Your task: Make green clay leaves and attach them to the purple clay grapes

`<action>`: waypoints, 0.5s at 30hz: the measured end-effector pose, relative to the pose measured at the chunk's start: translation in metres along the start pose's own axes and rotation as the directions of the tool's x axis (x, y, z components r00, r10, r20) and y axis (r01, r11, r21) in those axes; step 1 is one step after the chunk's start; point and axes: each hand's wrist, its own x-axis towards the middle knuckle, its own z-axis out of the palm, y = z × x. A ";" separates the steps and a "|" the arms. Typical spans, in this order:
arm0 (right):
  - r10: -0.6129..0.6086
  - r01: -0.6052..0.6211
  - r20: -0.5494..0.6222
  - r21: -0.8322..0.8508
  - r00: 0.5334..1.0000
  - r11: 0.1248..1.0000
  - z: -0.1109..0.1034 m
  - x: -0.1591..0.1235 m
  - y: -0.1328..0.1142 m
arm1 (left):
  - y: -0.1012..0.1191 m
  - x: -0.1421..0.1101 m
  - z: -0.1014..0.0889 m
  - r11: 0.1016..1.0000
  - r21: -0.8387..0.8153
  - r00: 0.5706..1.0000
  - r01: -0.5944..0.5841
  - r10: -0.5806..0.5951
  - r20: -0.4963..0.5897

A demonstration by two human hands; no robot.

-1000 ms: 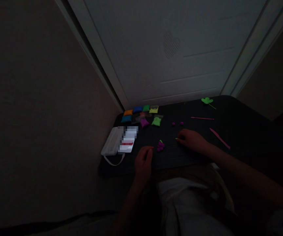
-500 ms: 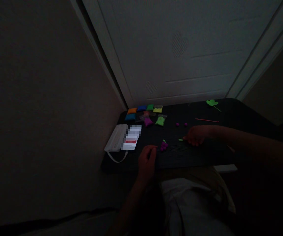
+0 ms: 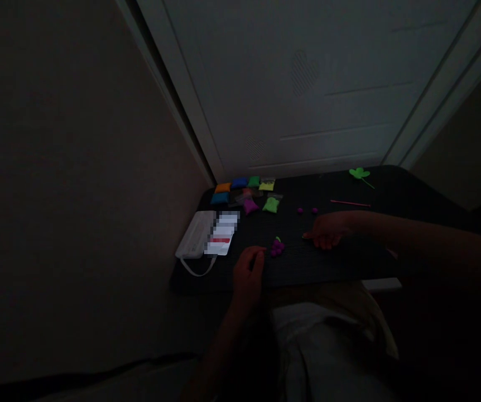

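Observation:
On the dark table, a small cluster of purple clay balls (image 3: 277, 248) with a green stem lies between my hands, closer to the left one. My left hand (image 3: 249, 273) rests at the table's near edge, thumb and forefinger pinched together; whatever is between them is too dark to see. My right hand (image 3: 327, 231) is palm down with its forefinger stretched out and the other fingers loosely bent. That fingertip presses on a small green clay strip (image 3: 304, 238), covering nearly all of it. Two loose purple clay balls (image 3: 300, 210) sit just beyond.
Bags of coloured clay (image 3: 271, 204) are grouped at the back left. A white case (image 3: 196, 234) with a strap and a lit phone (image 3: 222, 234) lie at left. A pink stick (image 3: 350, 203) and a green clover shape (image 3: 359, 173) are at the back right.
My right forefinger has slid left over the green strip, which showed beyond the fingertip before and is now mostly covered. My left hand and the purple cluster have stayed put.

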 end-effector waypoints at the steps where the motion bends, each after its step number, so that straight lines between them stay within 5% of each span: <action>1: 0.006 -0.006 0.003 0.000 1.000 1.000 0.000 0.000 0.000 | 0.000 0.000 0.000 1.000 0.005 1.000 0.001 -0.001 0.001; 15: 0.142 -0.140 0.019 -0.103 0.990 0.985 -0.002 0.000 -0.011 | 0.000 0.000 0.000 1.000 0.016 1.000 0.004 -0.004 0.000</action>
